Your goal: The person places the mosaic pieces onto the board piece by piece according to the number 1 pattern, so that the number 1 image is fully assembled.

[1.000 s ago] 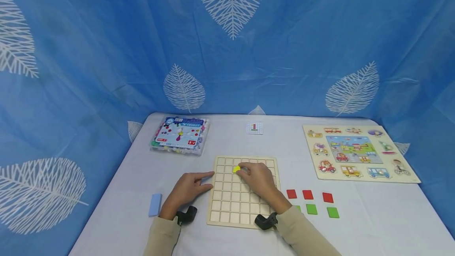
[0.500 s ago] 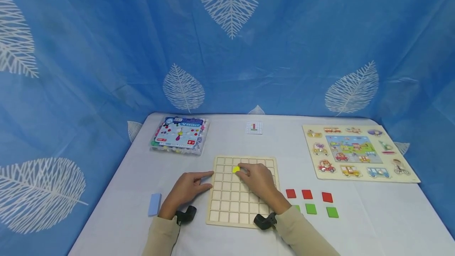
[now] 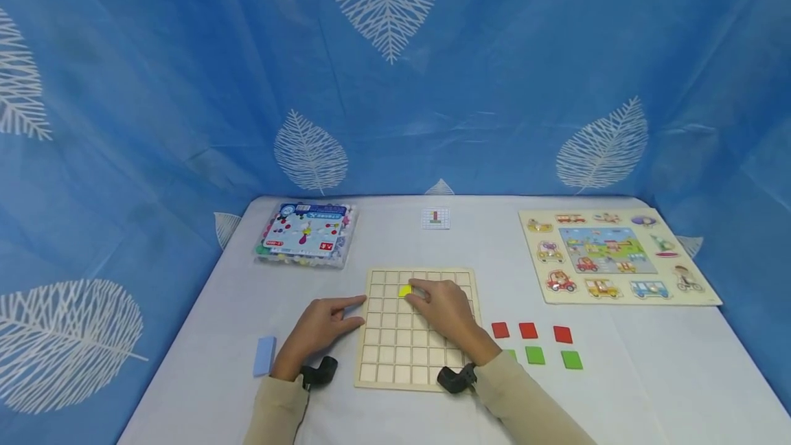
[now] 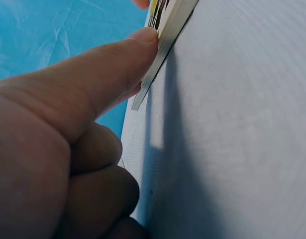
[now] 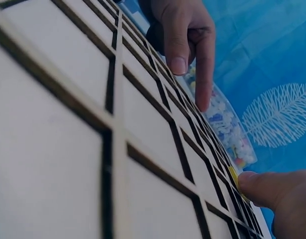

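Observation:
A wooden grid board point(image 3: 375, 374) lies mid-table, with a yellow square tile point(image 3: 404, 291) at a cell in its upper part. My right hand point(image 3: 446, 307) reaches over the board, thumb and index finger pinching the tile at its right side. In the right wrist view the thumb point(image 5: 262, 186) covers part of the yellow tile point(image 5: 234, 177). At the board's left edge, my left hand point(image 3: 318, 327) touches the frame with straight index finger and thumb. Its other fingers are folded in the left wrist view, where a fingertip point(image 4: 143, 36) meets the board's side point(image 4: 165, 45).
Right of the board lie red tiles point(image 3: 528, 330) and green tiles point(image 3: 535, 355), one green partly hidden by the sleeve. A blue block point(image 3: 264, 356) lies left. Behind are a bead box point(image 3: 304, 233), a pattern card point(image 3: 435, 218) and a vehicle puzzle point(image 3: 618, 287).
The head view has shifted slightly, moving the whole scene a little left and up. Slightly more of the yellow tile shows beside the right fingertips. Both hands keep their places at the board.

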### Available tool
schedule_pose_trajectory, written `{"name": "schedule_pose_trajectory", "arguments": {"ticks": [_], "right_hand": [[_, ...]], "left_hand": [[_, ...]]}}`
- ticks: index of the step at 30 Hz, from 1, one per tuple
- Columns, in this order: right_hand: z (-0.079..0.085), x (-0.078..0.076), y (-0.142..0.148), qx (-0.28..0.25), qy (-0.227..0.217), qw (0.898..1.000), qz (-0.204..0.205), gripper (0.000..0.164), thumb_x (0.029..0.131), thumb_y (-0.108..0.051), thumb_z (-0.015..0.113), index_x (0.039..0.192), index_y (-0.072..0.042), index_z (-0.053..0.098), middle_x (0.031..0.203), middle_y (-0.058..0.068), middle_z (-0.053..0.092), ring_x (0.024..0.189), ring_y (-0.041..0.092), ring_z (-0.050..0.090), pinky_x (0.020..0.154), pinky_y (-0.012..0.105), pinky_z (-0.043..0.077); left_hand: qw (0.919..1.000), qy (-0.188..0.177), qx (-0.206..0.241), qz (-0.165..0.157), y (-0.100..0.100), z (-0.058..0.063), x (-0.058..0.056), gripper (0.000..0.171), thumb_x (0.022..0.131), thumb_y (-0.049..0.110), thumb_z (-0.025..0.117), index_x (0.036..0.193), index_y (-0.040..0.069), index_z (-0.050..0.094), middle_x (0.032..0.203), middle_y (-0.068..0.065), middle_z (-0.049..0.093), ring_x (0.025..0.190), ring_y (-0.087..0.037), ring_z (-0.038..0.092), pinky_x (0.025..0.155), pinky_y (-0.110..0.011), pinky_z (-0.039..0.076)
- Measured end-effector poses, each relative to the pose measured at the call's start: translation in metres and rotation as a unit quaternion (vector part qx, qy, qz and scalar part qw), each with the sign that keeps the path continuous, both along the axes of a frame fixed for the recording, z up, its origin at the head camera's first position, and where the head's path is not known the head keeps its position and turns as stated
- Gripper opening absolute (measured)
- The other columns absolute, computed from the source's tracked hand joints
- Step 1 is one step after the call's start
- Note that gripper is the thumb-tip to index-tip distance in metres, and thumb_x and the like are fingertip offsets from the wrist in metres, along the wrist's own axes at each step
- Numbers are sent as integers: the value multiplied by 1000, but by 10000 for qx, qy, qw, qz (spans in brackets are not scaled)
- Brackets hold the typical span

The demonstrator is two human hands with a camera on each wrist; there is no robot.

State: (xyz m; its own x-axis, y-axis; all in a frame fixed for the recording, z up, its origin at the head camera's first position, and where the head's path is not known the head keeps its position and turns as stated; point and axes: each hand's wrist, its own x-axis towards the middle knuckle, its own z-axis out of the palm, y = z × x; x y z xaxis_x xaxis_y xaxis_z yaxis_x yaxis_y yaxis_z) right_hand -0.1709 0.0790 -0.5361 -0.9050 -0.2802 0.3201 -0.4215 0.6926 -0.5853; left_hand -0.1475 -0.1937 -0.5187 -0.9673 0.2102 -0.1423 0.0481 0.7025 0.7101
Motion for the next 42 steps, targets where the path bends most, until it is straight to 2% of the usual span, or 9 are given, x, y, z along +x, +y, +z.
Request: {"name": "schedule_pose_trajectory", "arguments": {"ticks": [2, 5, 10, 13, 17, 23, 30, 37, 42], "right_hand": [[0, -2, 1, -80, -62, 9999, 90, 33, 91, -29, 79, 118, -10, 78, 47, -18, 32, 46, -2, 24, 47, 22, 26], [0, -5, 6, -422, -444, 9977, 292, 31, 93, -28, 78, 118, -11, 78, 46, -17, 34, 46, -1, 25, 48, 22, 29], [6, -6, 21, -1246, -1089, 9856, 341, 30, 93, -31, 78, 118, -15, 78, 49, -12, 35, 46, 3, 27, 47, 24, 30], [15, -4, 33, -1554, -1098, 9814, 236, 31, 92, -33, 78, 118, -14, 78, 50, -9, 32, 46, 5, 25, 46, 25, 28], [28, 2, 51, -1681, -1019, 9805, 57, 37, 91, -38, 79, 120, -15, 78, 50, -9, 29, 47, 7, 23, 47, 27, 28], [39, 16, 79, -1634, -1089, 9805, -96, 42, 90, -42, 79, 122, -15, 76, 50, -7, 30, 46, 9, 22, 44, 28, 24], [25, 35, 115, -1278, -1275, 9823, -494, 37, 90, -39, 80, 120, -18, 77, 53, -8, 27, 45, 6, 22, 43, 26, 23], [20, 49, 138, -665, -805, 9922, -684, 25, 90, -30, 81, 111, -16, 80, 53, -13, 28, 48, 3, 22, 44, 25, 25], [20, 64, 145, -253, -1155, 9897, -812, 25, 89, -29, 81, 110, -17, 81, 52, -13, 30, 47, 3, 24, 46, 25, 27]], "left_hand": [[10000, 11, -1, 8, 0, 0, -1, 44, 89, 32, 81, 132, 25, 72, 58, 5, 40, 53, -11, 35, 51, -25, 29], [10000, 31, 5, -4, -1, -1, -1, 44, 89, 32, 81, 132, 25, 72, 58, 5, 39, 53, -11, 35, 52, -25, 29], [9999, 43, -94, 30, -3, -4, -2, 44, 89, 32, 81, 131, 25, 72, 58, 5, 40, 53, -11, 35, 52, -25, 30], [9999, 58, -127, 11, -5, -5, -1, 43, 89, 32, 81, 131, 25, 73, 58, 5, 40, 53, -10, 34, 52, -25, 29], [9998, 125, -86, -89, -6, -6, -2, 43, 89, 32, 81, 131, 24, 72, 57, 6, 39, 52, -9, 33, 52, -25, 29], [9999, 88, 67, -132, -7, -6, -2, 44, 90, 31, 80, 132, 23, 71, 55, 5, 38, 50, -10, 30, 51, -25, 27], [9999, -32, 79, -79, -5, -5, 0, 44, 90, 31, 80, 133, 23, 71, 56, 5, 38, 51, -11, 31, 51, -25, 28], [10000, -75, 22, 55, -3, -4, -2, 44, 90, 33, 80, 133, 25, 71, 57, 6, 37, 52, -11, 32, 53, -26, 29], [9999, -116, 22, 41, -2, -4, -2, 45, 90, 34, 79, 134, 25, 70, 58, 5, 37, 53, -12, 33, 53, -26, 30]]}}
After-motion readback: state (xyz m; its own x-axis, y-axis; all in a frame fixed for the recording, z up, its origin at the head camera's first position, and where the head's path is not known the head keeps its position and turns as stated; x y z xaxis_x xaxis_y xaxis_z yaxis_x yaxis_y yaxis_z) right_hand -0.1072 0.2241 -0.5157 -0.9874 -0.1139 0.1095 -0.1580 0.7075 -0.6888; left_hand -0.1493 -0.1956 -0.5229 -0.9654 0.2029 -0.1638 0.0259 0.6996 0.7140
